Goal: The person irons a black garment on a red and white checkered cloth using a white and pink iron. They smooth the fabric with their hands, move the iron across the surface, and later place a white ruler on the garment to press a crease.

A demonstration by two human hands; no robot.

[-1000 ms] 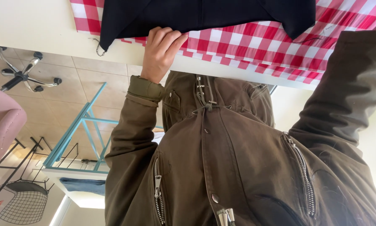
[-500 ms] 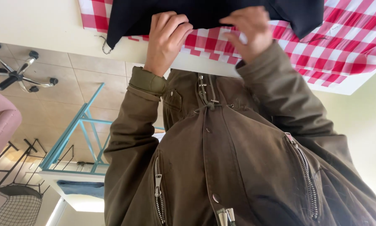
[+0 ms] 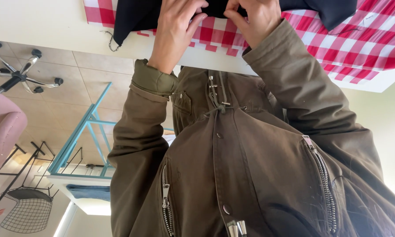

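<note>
Since the earlier frame, both hands had been drawn closer together on the black cloth (image 3: 136, 13), and the view had shifted so that less of the table (image 3: 43, 22) was seen.

Head view: the left hand (image 3: 175, 30) was seen closed on the cloth's near edge, fingers curled over it. The right hand (image 3: 254, 19) was pinched on the same edge just beside it. The cloth lay across a red checked cloth (image 3: 360, 39) on the white table, at the near edge. A fold or seam seemed to be only begun at the middle; the cloth's corners hung loose, with a frayed thread at 1 corner, so most of the work was judged left. An olive jacket (image 3: 232, 166) filled much of the view and hid the table's underside. A teal frame (image 3: 81, 136), wire chair (image 3: 24, 213), pink seat (image 3: 2, 131) and chair base (image 3: 19, 74) stood well apart on the floor.
</note>
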